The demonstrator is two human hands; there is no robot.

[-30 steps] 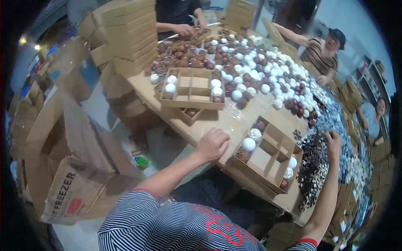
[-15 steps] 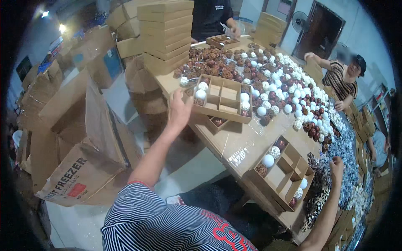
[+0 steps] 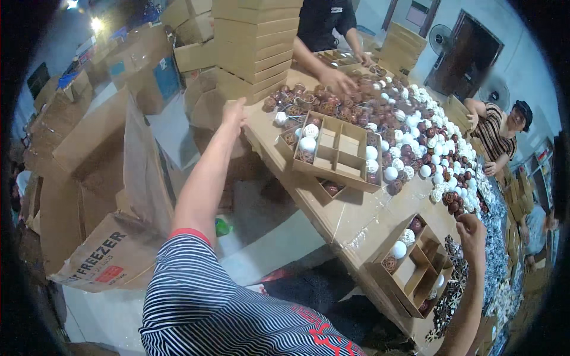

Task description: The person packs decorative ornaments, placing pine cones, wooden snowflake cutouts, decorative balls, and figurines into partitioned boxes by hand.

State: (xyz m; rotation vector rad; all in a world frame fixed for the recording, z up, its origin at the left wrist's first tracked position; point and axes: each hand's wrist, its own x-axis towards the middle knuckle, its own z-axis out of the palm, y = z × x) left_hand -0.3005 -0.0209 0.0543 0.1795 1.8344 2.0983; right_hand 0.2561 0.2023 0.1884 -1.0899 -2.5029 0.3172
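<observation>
My left hand (image 3: 235, 113) is at the table's left edge, against the foot of a stack of cardboard boxes (image 3: 255, 53); its fingers are partly hidden. My right hand (image 3: 471, 230) is closed, fingers curled together, above the boundary between the ball pile and the silvery pieces. Whatever it holds does not show. Below it lies a divided cardboard box (image 3: 409, 270) with brown and white balls in its end compartments. Another divided box (image 3: 338, 151), filled the same way at both ends, rests tilted on top of other boxes nearer my left hand.
Brown and white balls (image 3: 415, 130) spread over the table (image 3: 309, 184). Dark snowflake-shaped pieces (image 3: 448, 291) and silvery ones (image 3: 499, 237) lie at right. A large open carton (image 3: 89, 237) stands at left. One co-worker (image 3: 326, 29) reaches into the balls; another (image 3: 499, 130) is at far right.
My left hand has left the tilted divided box and moved up and left to the box stack. My right hand has shifted slightly toward the balls. The far co-worker's hand now reaches into the pile.
</observation>
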